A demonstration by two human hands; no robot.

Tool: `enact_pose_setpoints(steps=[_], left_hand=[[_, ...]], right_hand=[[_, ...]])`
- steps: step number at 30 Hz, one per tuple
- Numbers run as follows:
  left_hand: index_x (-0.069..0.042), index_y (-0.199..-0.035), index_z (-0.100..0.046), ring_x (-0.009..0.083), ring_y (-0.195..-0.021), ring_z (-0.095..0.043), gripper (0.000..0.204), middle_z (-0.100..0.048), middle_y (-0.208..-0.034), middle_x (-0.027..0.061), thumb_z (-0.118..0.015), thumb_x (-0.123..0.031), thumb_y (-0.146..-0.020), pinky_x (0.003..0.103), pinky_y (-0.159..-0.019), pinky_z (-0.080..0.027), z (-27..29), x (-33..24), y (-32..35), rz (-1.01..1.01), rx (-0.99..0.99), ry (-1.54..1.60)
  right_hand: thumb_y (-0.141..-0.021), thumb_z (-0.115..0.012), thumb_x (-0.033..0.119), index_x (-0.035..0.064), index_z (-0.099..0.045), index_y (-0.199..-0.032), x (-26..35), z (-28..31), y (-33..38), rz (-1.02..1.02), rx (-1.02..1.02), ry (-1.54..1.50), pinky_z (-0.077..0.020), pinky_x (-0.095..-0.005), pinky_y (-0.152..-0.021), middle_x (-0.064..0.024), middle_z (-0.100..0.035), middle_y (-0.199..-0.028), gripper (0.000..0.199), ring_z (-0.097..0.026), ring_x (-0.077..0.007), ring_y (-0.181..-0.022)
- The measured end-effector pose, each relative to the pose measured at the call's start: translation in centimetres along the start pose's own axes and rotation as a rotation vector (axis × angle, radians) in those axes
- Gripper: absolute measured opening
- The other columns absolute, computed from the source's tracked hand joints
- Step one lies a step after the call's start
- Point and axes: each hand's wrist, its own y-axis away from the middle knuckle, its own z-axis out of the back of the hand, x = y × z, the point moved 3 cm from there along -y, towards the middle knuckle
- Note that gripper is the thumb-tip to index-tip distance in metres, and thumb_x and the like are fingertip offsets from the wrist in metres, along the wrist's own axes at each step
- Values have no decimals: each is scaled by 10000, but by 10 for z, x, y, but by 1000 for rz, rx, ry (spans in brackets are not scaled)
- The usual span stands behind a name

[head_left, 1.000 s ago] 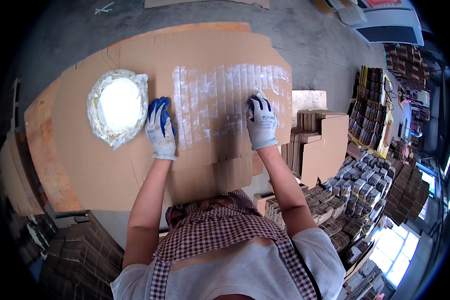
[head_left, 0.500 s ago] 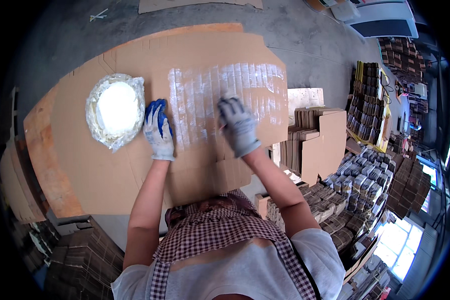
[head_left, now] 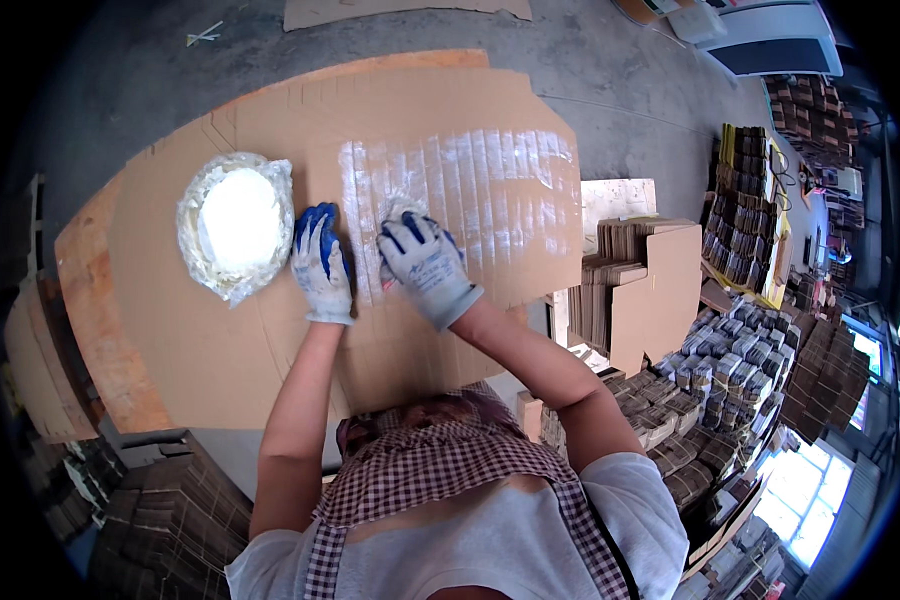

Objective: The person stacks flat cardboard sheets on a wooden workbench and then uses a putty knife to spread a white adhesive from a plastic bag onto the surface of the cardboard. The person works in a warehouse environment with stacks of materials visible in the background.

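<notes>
My left hand (head_left: pixel 321 262), in a grey glove with blue palm and fingertips, lies with its fingers stretched out on a brown cardboard sheet (head_left: pixel 220 360), touching or close beside the round container. That container (head_left: pixel 238 222) is wrapped in crumpled clear plastic, with a bright white mass inside. My right hand (head_left: pixel 425 260), gloved alike, is curled over a pale crumpled wad (head_left: pixel 404 207) and presses on the cardboard. Its fingers partly hide the wad, so its material is unclear. Under and beside it runs a row of overlapping strips (head_left: pixel 500 185) with wet-looking white streaks.
Cut cardboard pieces (head_left: pixel 660 285) stand stacked to the right of the work surface. The wooden edge (head_left: pixel 100 310) of the board shows at left. Bundled cardboard (head_left: pixel 710 360) is piled farther right, more (head_left: pixel 170 510) at lower left. Grey concrete floor (head_left: pixel 370 30) lies beyond.
My right hand has moved left and slightly nearer to me across the streaked strips, still over the pale wad. My left hand has stayed in place beside the container.
</notes>
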Motion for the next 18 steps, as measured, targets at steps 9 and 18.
enact_pose_setpoints(steps=[9,18], left_hand=[[-9,-1254,-667,344,-1239,-576,433,-665,-1313,143,-398,-284,-1056,449,-1136,-361,2,-5,-3,43,-12,65],[5,-1259,-662,339,-1270,-552,453,-661,-1318,149,-386,-289,-1054,450,-1148,-338,4,-5,-2,64,34,61]], right_hand=[[-825,-634,-2,70,-639,-1138,-111,39,39,-436,-264,-63,-510,-430,-984,-140,-653,-1202,321,-614,-356,-1151],[-913,-579,117,62,-613,-1181,-215,34,74,-863,-45,-36,-537,-469,-924,-167,-641,-1222,276,-632,-384,-1088]])
